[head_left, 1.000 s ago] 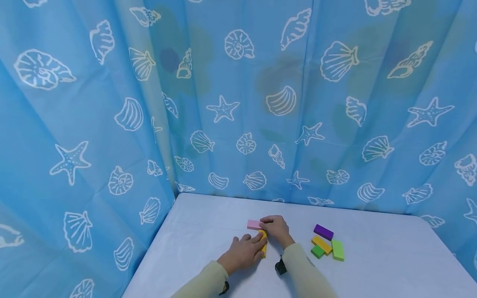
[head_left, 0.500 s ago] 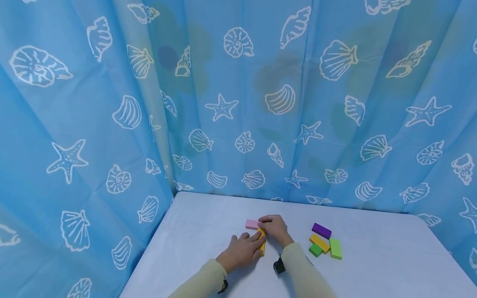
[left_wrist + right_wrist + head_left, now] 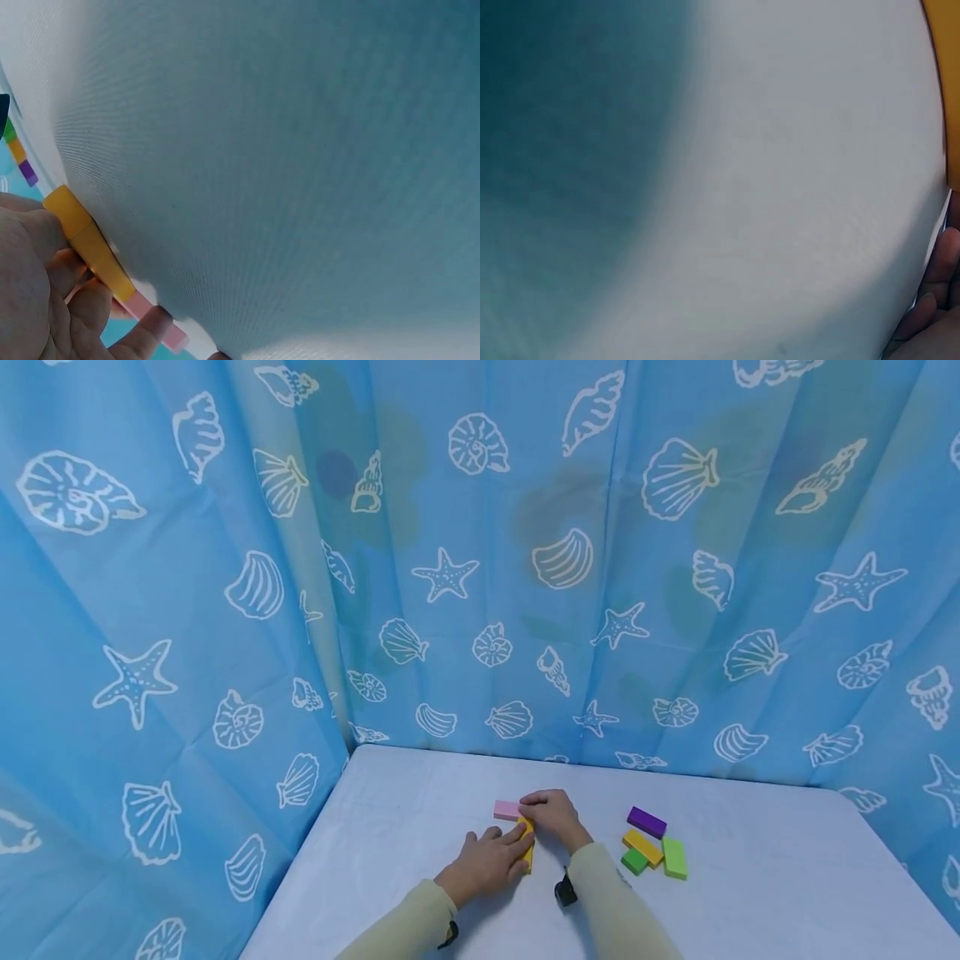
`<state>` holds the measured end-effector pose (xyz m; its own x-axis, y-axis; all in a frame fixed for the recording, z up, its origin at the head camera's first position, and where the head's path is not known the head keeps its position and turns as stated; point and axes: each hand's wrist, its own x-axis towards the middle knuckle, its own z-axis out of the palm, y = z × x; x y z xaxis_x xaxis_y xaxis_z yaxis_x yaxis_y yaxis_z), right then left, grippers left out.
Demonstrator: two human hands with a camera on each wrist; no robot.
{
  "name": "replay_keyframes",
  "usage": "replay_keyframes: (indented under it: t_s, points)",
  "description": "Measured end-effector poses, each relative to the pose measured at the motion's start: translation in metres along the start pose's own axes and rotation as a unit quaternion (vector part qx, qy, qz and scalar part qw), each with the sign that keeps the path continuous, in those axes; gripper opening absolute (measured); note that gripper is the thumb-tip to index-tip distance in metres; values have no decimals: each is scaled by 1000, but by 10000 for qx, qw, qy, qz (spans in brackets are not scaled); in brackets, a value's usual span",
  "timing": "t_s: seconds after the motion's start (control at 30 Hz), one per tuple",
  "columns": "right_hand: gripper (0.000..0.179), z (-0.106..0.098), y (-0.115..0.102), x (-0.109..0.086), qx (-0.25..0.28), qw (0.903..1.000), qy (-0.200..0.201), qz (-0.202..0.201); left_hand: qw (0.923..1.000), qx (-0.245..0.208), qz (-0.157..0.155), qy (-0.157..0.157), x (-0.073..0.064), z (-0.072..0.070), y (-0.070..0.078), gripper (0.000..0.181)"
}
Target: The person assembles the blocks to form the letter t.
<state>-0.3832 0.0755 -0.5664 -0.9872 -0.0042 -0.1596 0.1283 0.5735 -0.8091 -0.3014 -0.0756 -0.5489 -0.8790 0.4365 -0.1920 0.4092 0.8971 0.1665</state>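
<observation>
A yellow block [image 3: 527, 858] lies lengthwise on the table, and a pink block [image 3: 506, 810] lies crosswise at its far end. My left hand [image 3: 482, 864] holds the yellow block between thumb and index finger, its other fingers spread to the left. Around the pink block's right end, the thumb and fingers of my right hand [image 3: 553, 817] pinch, covering that end. In the left wrist view a line crosses the yellow block [image 3: 101, 259]; whether it is one piece or two I cannot tell. The right wrist view catches only curled right-hand fingers [image 3: 939, 277] beside the yellow block [image 3: 946, 82].
On the white table [image 3: 765, 860], right of the hands, lie loose blocks: a purple one [image 3: 647, 822], an orange one [image 3: 642, 849], a green one [image 3: 634, 861] and a light green one [image 3: 674, 858]. A blue shell-print curtain [image 3: 480, 568] hangs behind and at the left.
</observation>
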Motion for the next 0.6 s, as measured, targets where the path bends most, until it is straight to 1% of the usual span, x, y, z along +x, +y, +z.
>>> replay_keyframes:
  t_s: [0.2, 0.33, 0.4, 0.6]
  points:
    - [20, -2, -1, 1, 19, 10000, -53, 51, 10000, 13, 20, 10, 2, 1, 0, 54]
    - [24, -3, 0, 1, 126, 9999, -39, 94, 10000, 34, 25, 20, 4, 1, 0, 54]
    - [27, -5, -1, 2, 148, 9999, -66, 52, 10000, 28, 21, 26, 4, 1, 0, 54]
    - [33, -10, 1, 3, 76, 9995, -302, -43, 10000, -46, -82, -30, 2, -1, 2, 54]
